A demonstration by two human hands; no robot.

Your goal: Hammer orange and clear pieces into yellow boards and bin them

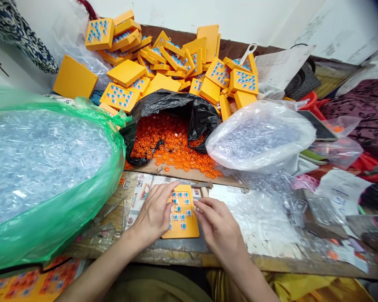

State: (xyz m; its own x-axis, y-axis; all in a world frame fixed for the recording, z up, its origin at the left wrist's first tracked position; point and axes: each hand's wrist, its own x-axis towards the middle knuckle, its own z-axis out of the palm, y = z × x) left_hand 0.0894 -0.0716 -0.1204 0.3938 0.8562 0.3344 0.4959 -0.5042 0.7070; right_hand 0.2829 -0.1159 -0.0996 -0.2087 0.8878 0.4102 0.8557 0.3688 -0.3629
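A flat yellow plastic panel (189,231) lies on the work table in front of me, dotted with several small clear fittings with blue centres. My left hand (153,212) rests along its left side, fingers reaching to the top edge and thumb on the face, holding it. At the right edge, my right hand (222,222) has thumb and fingertips pinched together close to the fittings; what is between them is too small to make out. Just beyond the panel lies a hammer (202,185), partly covered by my right hand.
A green bag (91,188) of clear plastic pieces bulges at left. Orange rings (176,153) spill from a black bag (164,98) ahead. A white bag (258,161) of clear pieces stands at right. Yellow cases (127,72) pile up behind. Loose clear parts (267,209) lie right.
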